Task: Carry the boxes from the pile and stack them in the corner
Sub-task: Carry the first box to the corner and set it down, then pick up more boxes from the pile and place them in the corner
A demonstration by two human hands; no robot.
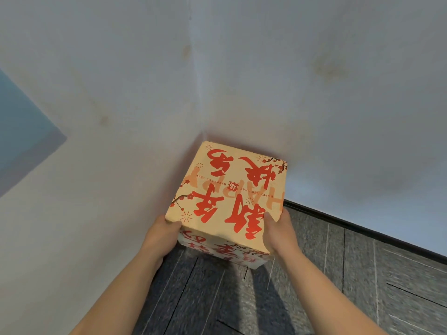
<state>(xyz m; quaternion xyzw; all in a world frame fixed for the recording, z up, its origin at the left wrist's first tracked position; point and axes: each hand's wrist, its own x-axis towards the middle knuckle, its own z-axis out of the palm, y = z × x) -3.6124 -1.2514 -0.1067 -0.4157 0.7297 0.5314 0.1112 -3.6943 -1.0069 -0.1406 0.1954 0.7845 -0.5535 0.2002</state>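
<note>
1. The box (227, 197) hides its own underside and both hands' fingers.
2. Left hand (162, 235) and right hand (280, 235) clasp its near sides, thumbs on top, at frame centre in the wall corner (202, 117).

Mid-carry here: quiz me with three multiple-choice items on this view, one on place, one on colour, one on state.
1. Where is the box? A. mid-floor B. by the corner C. on a shelf
2. Its print colour? A. blue B. green C. red
3. Which hands hold it? A. left hand and right hand B. left only C. neither

Answers: B, its far edge nears the corner; C, its tan top is printed in red; A, one hand grips each near edge.
</note>
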